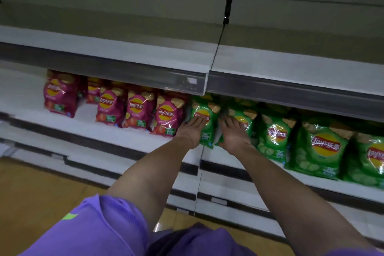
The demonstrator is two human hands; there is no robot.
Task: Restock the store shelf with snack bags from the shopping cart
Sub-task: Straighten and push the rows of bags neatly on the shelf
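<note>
Pressing two green snack bags [204,122] upright into the shelf [124,133] row.

Resting flat and spread: left hand [190,131] on the left green bag, right hand [233,134] on its neighbour [242,119]. Standing long axis vertical, logos facing outward, near the front lip beside the pink bags [168,116]. Likely to tip forward or topple neighbours if pushed unevenly.

Pink-red snack bags [137,110] on the left, each w/ a red-and-yellow round logo, small green patch low down, golden chips printed up top. Green snack bags [320,151] on the right, same logo, pale green slices printed below, prob. cucumber but blurred. Shelf [108,131] white w/ dark grey front strip. Sleeves [99,228] purple, one lime-green mark. Floor [31,193] yellow-brown.
</note>
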